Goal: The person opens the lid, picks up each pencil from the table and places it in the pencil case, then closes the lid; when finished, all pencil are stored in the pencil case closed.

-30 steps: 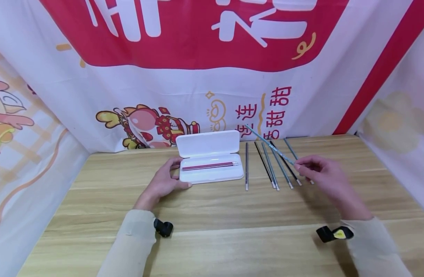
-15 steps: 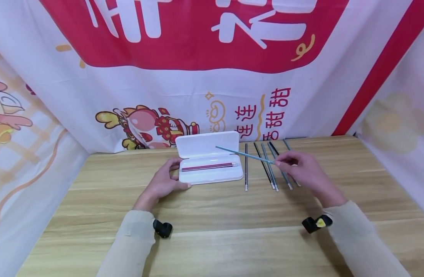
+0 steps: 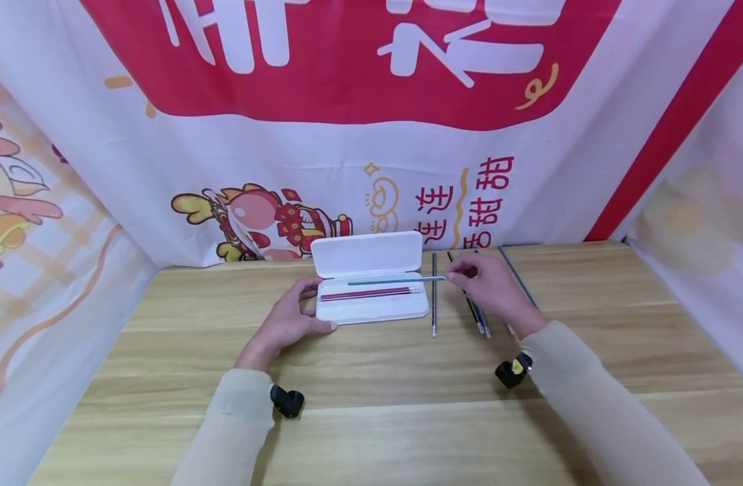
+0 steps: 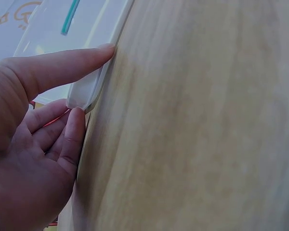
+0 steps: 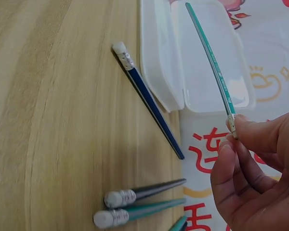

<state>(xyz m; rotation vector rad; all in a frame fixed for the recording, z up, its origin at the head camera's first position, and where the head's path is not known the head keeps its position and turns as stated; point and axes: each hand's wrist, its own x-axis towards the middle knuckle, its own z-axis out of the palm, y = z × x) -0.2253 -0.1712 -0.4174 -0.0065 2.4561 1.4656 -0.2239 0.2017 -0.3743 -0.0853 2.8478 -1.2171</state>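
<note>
On the far side of the wooden table [image 3: 371, 439], white case [image 3: 371, 312] lies open, red pencils [image 3: 366, 293] inside; left hand [image 3: 286, 317] grips case's left end. Right hand [image 3: 489, 283] pinches teal pencil [image 3: 395, 280] by eraser end, tip over case. Dark pencil [image 3: 434, 304] just right.

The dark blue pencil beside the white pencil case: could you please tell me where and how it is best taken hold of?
I would pinch the dark blue pencil near its eraser end, coming from above on the near side. It is slim and lies flat, eraser end nearest, while in the head view the held teal pencil crosses its far half.
</note>
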